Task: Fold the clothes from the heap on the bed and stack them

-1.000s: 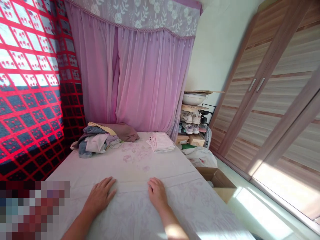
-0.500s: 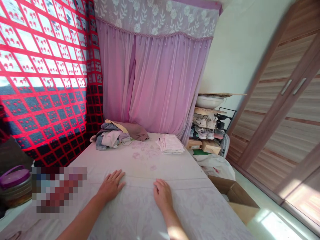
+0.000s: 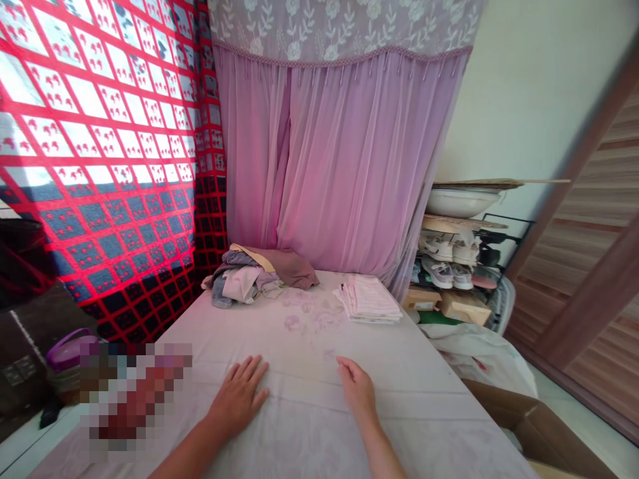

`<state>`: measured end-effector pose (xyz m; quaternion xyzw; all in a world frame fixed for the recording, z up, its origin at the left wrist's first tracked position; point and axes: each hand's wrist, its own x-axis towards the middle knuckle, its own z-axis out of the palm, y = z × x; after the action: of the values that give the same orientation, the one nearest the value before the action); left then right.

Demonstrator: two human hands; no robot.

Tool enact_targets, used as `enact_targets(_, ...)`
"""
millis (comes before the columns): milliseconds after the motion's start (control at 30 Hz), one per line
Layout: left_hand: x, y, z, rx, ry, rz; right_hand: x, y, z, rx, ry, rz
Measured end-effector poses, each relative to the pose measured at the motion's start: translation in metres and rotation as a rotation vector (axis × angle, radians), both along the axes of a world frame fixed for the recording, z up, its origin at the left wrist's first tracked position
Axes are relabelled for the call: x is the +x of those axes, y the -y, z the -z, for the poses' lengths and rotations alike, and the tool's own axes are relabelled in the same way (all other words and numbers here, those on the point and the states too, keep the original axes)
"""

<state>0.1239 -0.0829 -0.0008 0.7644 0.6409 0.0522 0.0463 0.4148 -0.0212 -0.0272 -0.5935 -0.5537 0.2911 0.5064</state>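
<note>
2 hands: L hand (image 3: 238, 397) & R hand (image 3: 355, 387) on bedsheet (image 3: 304, 432), papers (image 3: 367, 299) ahead

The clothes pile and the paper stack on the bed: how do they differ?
The clothes pile is a rumpled heap of mixed grey, pink and mauve fabric, while the paper stack is flat, neat and pale. The clothes pile is also larger and lies left of the paper stack. Both rest at the far end of the bed.

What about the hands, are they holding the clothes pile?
No, the left hand and right hand are over the bed sheet, away from the clothes pile at the far end.
</note>
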Motion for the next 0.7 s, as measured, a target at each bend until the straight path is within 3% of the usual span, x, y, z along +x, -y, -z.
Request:
enact_targets(167,-0.004,0.0,0.01,0.037,-0.006,0.019,-0.006,-0.032,-0.003,-0.075,-0.246,-0.008)
enact_targets(267,-0.008,0.0,0.017,0.083,-0.003,0.044,-0.01,-0.042,-0.005,-0.165,-0.543,-0.025)
enact_targets(433,-0.014,0.002,0.025,0.1,-0.02,0.073,-0.006,-0.043,-0.005,-0.209,-1.042,-0.182)
enact_targets(700,-0.019,0.001,0.029,0.128,-0.063,0.102,0.013,-0.041,0.003,-0.262,-1.289,-0.18)
